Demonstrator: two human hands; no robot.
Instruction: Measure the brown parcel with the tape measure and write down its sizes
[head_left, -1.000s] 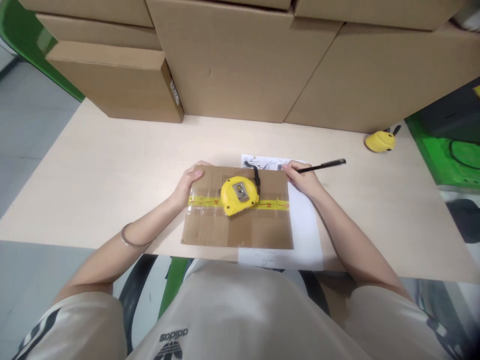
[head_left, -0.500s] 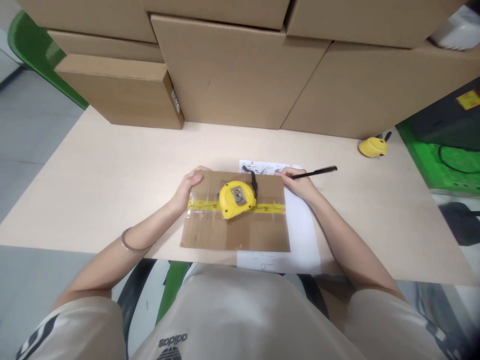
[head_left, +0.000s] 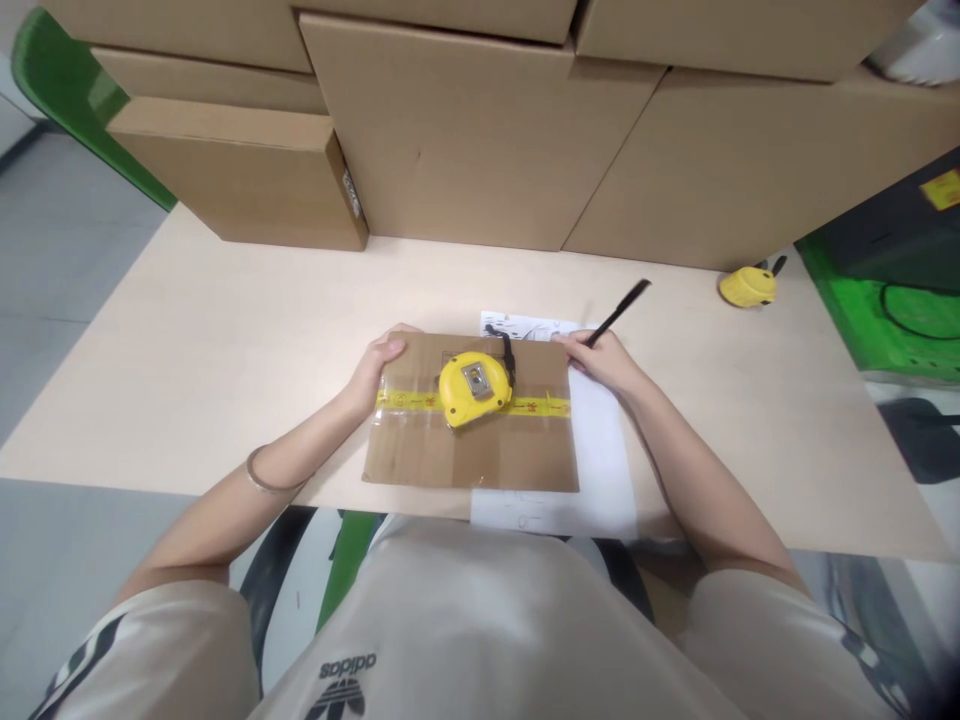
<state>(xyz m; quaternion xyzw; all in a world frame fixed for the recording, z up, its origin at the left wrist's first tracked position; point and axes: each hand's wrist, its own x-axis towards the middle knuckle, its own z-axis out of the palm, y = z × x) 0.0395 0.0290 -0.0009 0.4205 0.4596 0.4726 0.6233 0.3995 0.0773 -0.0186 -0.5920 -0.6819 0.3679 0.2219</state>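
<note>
A flat brown cardboard sheet (head_left: 480,455) with a strip of yellow tape lies on the table in front of me, on top of a white printed paper (head_left: 596,470). A yellow tape measure (head_left: 474,387) with a black strap rests on the cardboard's middle. My left hand (head_left: 379,365) grips the cardboard's upper left corner, fingers curled over its edge. My right hand (head_left: 600,358) sits at the upper right corner, closed on a black pen (head_left: 619,312) that points up and to the right.
Large cardboard boxes (head_left: 472,130) are stacked along the back of the pale wooden table (head_left: 225,340). A second yellow tape measure (head_left: 746,286) lies at the far right. A green chair part (head_left: 67,90) shows at upper left, green equipment (head_left: 892,310) at right.
The pen in my right hand has swung from nearly level to pointing steeply up and right. The cardboard, tape measure and my left hand stay where they were.
</note>
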